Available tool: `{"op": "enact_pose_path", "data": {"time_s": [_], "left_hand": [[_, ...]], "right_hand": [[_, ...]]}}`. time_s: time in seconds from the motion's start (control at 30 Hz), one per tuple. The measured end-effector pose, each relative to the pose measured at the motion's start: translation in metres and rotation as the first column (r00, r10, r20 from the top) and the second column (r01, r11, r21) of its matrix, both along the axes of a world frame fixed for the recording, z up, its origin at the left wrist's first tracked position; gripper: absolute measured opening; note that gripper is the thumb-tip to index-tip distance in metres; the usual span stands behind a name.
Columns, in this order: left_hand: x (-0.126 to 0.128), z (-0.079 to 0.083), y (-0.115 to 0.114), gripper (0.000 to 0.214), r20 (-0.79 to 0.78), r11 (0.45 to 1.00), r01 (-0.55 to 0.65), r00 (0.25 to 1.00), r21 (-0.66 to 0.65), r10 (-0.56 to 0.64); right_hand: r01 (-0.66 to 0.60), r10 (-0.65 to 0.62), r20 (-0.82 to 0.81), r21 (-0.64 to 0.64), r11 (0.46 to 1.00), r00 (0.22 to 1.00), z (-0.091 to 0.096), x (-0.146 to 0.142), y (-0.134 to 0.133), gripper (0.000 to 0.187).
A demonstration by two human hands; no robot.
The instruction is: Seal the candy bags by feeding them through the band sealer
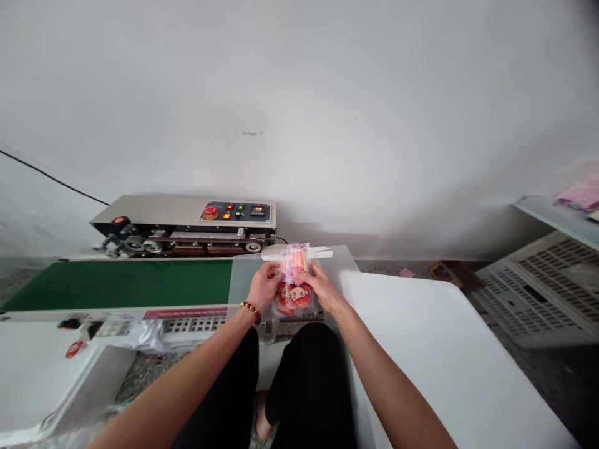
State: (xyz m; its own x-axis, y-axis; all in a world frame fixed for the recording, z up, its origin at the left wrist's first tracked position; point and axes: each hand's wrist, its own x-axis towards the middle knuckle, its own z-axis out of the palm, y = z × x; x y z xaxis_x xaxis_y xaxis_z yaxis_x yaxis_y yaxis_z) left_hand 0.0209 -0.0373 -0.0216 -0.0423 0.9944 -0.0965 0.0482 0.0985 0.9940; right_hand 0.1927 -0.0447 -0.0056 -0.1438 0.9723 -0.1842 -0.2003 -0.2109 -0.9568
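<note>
Between my hands is a clear plastic bag [296, 274], with striped sticks at its top and red pieces printed with a cartoon face lower down. My left hand [266, 284] grips the bag's left side, its fingers bent around the edge. On the right side, my right hand [322, 288] pinches the bag with the thumb across its front. The bag is held at the right end of a band sealing machine [187, 218], just in front of white guide strips [321, 252].
A green conveyor belt [126, 284] runs left below the sealer. To the right stands a white table [412, 324], with a slatted plastic crate [538, 287] beyond it. A white bin [93, 380] sits at lower left, near a small red packet [75, 349].
</note>
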Motion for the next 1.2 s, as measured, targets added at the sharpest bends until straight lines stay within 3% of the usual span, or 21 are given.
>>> {"op": "enact_pose_path", "data": {"time_s": [0.07, 0.13, 0.2, 0.3, 0.37, 0.4, 0.43, 0.5, 0.57, 0.6, 0.67, 0.77, 0.87, 0.97, 1.03, 1.2], "left_hand": [[0.005, -0.003, 0.001, 0.028, -0.046, 1.000, 0.004, 0.999, 0.001, -0.004], [0.010, -0.003, 0.003, 0.025, -0.119, 1.000, -0.016, 0.993, 0.004, 0.016], [0.014, -0.002, 0.007, 0.027, -0.216, 0.999, -0.045, 0.975, 0.022, 0.048], [0.018, 0.002, 0.015, 0.038, -0.370, 0.996, -0.066, 0.925, 0.065, 0.086], [0.019, 0.003, 0.018, 0.043, -0.463, 0.989, -0.086, 0.877, 0.117, 0.131], [0.019, 0.003, 0.018, 0.044, -0.515, 0.981, -0.079, 0.842, 0.175, 0.159], [0.019, 0.002, 0.017, 0.044, -0.573, 0.967, -0.028, 0.801, 0.252, 0.172], [0.018, -0.001, 0.013, 0.042, -0.705, 0.899, 0.202, 0.693, 0.389, 0.149], [0.015, -0.005, 0.007, 0.041, -0.812, 0.808, 0.434, 0.576, 0.399, 0.091], [0.012, -0.007, 0.005, 0.041, -0.847, 0.787, 0.492, 0.526, 0.373, 0.073], [0.003, -0.012, 0.000, 0.041, -0.885, 0.811, 0.483, 0.456, 0.330, 0.089], [-0.017, -0.018, -0.002, 0.040, -0.901, 0.872, 0.383, 0.412, 0.306, 0.135], [-0.033, -0.019, 0.003, 0.038, -0.901, 0.891, 0.344, 0.409, 0.297, 0.142], [-0.037, -0.015, 0.012, 0.039, -0.901, 0.860, 0.416, 0.420, 0.296, 0.108], [-0.036, -0.014, 0.017, 0.041, -0.912, 0.825, 0.488, 0.403, 0.284, 0.076], [-0.044, -0.018, 0.017, 0.046, -0.932, 0.801, 0.529, 0.350, 0.280, 0.095]], "right_hand": [[0.013, -0.015, 0.042, 0.037, 0.999, 0.999, -0.002, 0.004, 0.004, 0.052], [0.019, -0.039, 0.227, 0.090, 0.996, 0.973, -0.004, 0.009, 0.011, 0.052], [0.032, -0.091, 0.457, 0.136, 0.990, 0.885, -0.003, 0.014, 0.019, 0.050], [-0.006, -0.138, 0.822, 0.170, 0.985, 0.552, 0.003, 0.014, 0.031, 0.053], [-0.035, -0.143, 0.937, 0.162, 0.986, 0.318, 0.007, 0.011, 0.034, 0.058], [-0.045, -0.139, 0.961, 0.153, 0.987, 0.239, 0.008, 0.009, 0.035, 0.061], [-0.046, -0.133, 0.969, 0.145, 0.988, 0.207, 0.009, 0.007, 0.035, 0.063], [-0.046, -0.114, 0.980, 0.123, 0.991, 0.162, 0.009, 0.008, 0.033, 0.066], [-0.047, -0.108, 0.988, 0.114, 0.992, 0.111, 0.007, 0.012, 0.032, 0.070], [-0.051, -0.113, 0.989, 0.118, 0.992, 0.097, 0.006, 0.016, 0.031, 0.072], [-0.078, -0.124, 0.989, 0.130, 0.988, 0.076, 0.004, 0.024, 0.029, 0.078], [-0.110, -0.153, 0.987, 0.158, 0.981, 0.054, 0.005, 0.028, 0.025, 0.078], [-0.204, -0.262, 0.964, 0.267, 0.942, 0.052, 0.010, 0.017, 0.022, 0.059], [-0.399, -0.352, 0.932, 0.356, 0.845, 0.087, 0.009, -0.005, 0.019, 0.039], [-0.489, -0.352, 0.932, 0.350, 0.799, 0.091, 0.003, -0.016, 0.018, 0.038], [-0.510, -0.285, 0.957, 0.273, 0.816, 0.057, -0.013, -0.010, 0.016, 0.045]]}}
